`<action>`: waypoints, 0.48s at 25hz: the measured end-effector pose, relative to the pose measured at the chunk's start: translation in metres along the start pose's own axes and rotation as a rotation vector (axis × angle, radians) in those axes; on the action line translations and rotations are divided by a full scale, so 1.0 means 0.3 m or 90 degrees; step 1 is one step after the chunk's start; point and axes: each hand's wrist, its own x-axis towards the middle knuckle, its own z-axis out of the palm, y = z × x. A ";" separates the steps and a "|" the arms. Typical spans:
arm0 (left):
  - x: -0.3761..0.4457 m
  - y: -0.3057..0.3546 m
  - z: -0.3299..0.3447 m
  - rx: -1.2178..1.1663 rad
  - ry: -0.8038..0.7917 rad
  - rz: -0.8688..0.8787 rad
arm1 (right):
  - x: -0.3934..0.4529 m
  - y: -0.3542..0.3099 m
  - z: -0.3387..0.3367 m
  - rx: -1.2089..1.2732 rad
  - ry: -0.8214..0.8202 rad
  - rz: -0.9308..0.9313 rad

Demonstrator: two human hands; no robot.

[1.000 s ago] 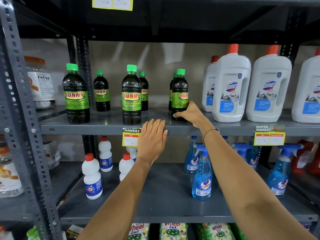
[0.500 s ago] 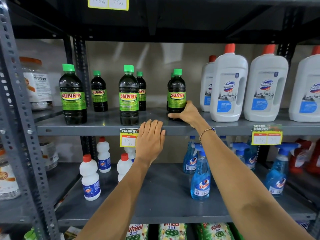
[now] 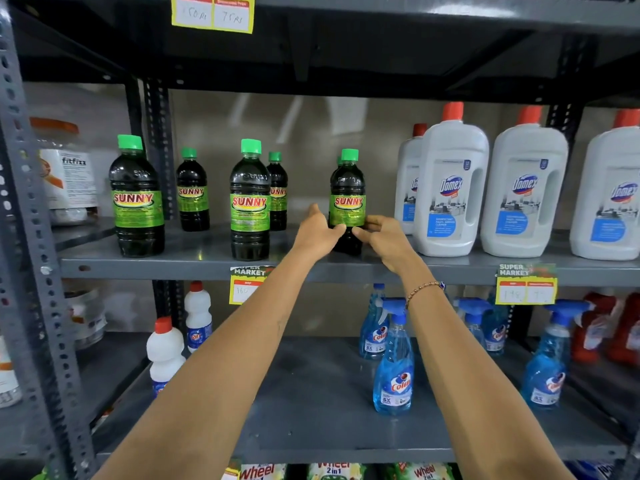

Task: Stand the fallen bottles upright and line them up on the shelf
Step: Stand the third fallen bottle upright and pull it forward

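Note:
Several dark Sunny bottles with green caps stand upright on the grey middle shelf (image 3: 194,259). The rightmost front Sunny bottle (image 3: 347,188) stands between my hands, with another bottle hidden right behind it. My left hand (image 3: 317,233) touches its lower left side. My right hand (image 3: 382,237) grips its lower right side. Two larger Sunny bottles stand at the front: one at the left (image 3: 136,199) and one in the middle (image 3: 250,202). Smaller ones (image 3: 192,192) stand further back.
White Domex jugs (image 3: 450,192) with red caps stand close to the right of the held bottle. Blue Colin spray bottles (image 3: 393,368) and small white bottles (image 3: 165,351) are on the shelf below. Yellow price tags (image 3: 525,285) hang on the shelf edge. A steel upright (image 3: 31,237) is at left.
My left hand has left the shelf edge and risen to the left side of the rightmost Sunny bottle. My right hand has stayed at its base. The view has shifted slightly.

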 end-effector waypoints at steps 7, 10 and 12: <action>0.066 -0.046 0.043 -0.027 -0.021 0.005 | 0.009 0.013 0.005 -0.003 0.033 -0.022; 0.054 -0.040 0.035 -0.055 -0.022 0.002 | -0.009 0.005 0.004 -0.011 0.038 -0.029; 0.032 -0.033 0.025 -0.066 -0.018 0.007 | -0.027 0.001 -0.002 -0.010 0.032 -0.035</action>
